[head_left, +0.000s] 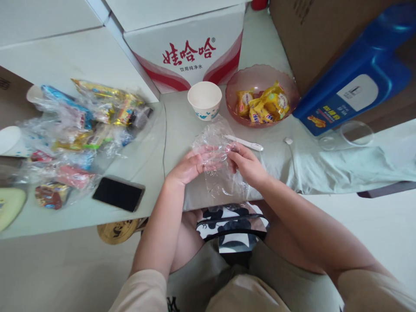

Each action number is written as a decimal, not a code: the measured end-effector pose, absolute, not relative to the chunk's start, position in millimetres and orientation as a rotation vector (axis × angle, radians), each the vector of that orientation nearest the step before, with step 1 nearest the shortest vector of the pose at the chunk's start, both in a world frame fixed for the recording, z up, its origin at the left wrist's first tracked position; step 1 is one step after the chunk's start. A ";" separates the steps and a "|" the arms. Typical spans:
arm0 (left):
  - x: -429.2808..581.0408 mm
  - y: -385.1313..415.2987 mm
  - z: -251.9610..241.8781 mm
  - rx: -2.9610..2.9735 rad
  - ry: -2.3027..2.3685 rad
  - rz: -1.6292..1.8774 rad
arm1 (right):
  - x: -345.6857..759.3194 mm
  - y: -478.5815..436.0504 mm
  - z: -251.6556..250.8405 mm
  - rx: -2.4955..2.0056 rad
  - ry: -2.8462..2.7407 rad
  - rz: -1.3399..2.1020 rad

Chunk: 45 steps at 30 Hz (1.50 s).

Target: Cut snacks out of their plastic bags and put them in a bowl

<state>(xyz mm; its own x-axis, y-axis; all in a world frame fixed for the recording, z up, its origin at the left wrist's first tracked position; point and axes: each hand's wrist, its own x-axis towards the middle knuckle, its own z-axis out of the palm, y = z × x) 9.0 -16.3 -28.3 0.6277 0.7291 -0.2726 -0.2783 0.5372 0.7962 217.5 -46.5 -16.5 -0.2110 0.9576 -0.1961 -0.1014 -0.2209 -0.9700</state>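
Observation:
A thin, crinkled clear plastic bag [224, 182] hangs between my hands over the table's front edge. My right hand [248, 164] pinches its right side between thumb and fingers. On the other side, my left hand [190, 167] holds the bag, its fingers reaching in or behind the film; which of the two I cannot tell. Just beyond the right hand lies a slim white utensil or tool [251, 143], partly covered by the film. A white paper cup [204, 102] with a blue pattern stands upright behind the bag.
A pink bowl [232, 106] holds yellow-wrapped snacks [268, 104]. Right of it stand a large blue bottle [354, 78] and a clear plastic cup [357, 134]. At left are bagged snacks [94, 121] and a black phone [118, 193]. A white carton [191, 47] stands behind.

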 end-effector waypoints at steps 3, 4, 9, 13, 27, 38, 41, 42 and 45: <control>7.0 -18.1 -29.0 0.852 0.627 0.634 | 217.6 -45.7 -19.5 -1.172 -1.122 1.556; 6.8 -19.1 -28.8 0.877 0.636 0.629 | 217.6 -45.3 -21.1 -1.174 -1.113 1.547; 10.9 -21.8 -27.4 0.956 0.801 0.693 | 216.3 -41.7 -26.9 -1.191 -1.109 1.513; 12.2 -17.7 -25.3 0.941 1.079 0.733 | 217.8 -37.7 -23.0 -1.205 -1.202 1.583; 13.1 -11.2 -23.4 0.918 1.045 0.701 | 232.9 -33.3 -21.4 -1.148 -1.274 1.529; 14.8 -14.7 -24.7 0.904 0.998 0.937 | 228.2 -35.7 -24.8 -1.061 -1.329 1.672; 14.0 -13.8 -23.0 0.927 1.033 0.781 | 227.1 -35.7 -23.4 -1.055 -1.325 1.637; 13.5 -13.4 -22.5 0.930 1.037 0.771 | 227.1 -35.7 -23.6 -1.064 -1.297 1.618; 12.3 -12.8 -21.6 0.862 1.002 0.893 | 227.6 -35.2 -25.5 -1.082 -1.170 1.557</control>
